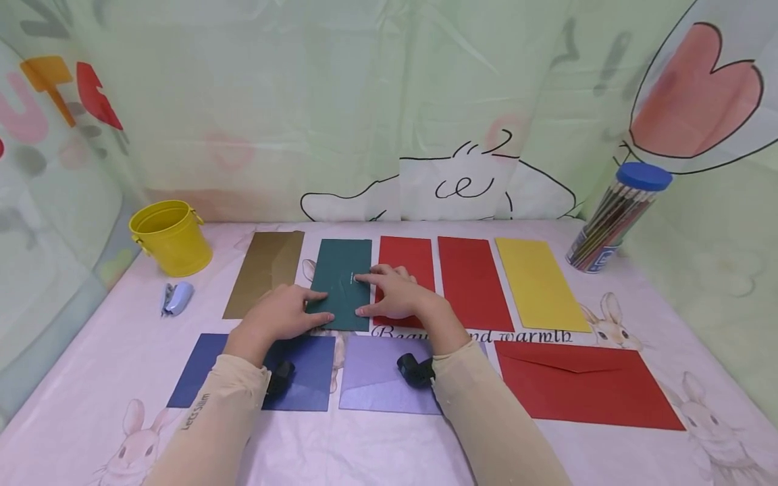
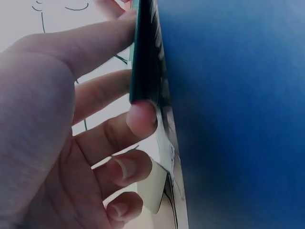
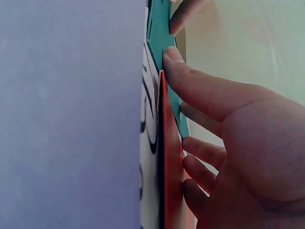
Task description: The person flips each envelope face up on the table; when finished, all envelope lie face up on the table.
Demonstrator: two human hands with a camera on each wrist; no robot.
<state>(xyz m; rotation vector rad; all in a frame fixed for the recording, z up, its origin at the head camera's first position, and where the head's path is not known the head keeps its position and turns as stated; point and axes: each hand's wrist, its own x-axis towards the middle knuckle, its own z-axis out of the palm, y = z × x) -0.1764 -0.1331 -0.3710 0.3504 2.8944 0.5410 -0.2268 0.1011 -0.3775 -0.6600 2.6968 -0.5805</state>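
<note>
A dark green envelope (image 1: 340, 263) lies upright in the back row, with small pale print on its face. My left hand (image 1: 279, 316) rests thumb and forefinger on its left part; in the left wrist view a fingertip (image 2: 142, 118) is right at the envelope's edge (image 2: 143, 62), which stands slightly raised over a dark shadow. From the right, my right hand (image 1: 398, 293) touches its face with thumb and forefinger, the other fingers lying over the neighbouring red envelope (image 1: 406, 253). The right wrist view has the thumb (image 3: 190, 81) against the green envelope (image 3: 162, 33).
A brown envelope (image 1: 261, 270), a second red one (image 1: 474, 283) and a yellow one (image 1: 541, 283) complete the back row. Nearer lie blue (image 1: 310, 378), lilac (image 1: 377, 378) and red flapped (image 1: 583, 391) envelopes. A yellow bucket (image 1: 176, 243), small stapler (image 1: 176, 298) and pencil tub (image 1: 614, 223) stand at the sides.
</note>
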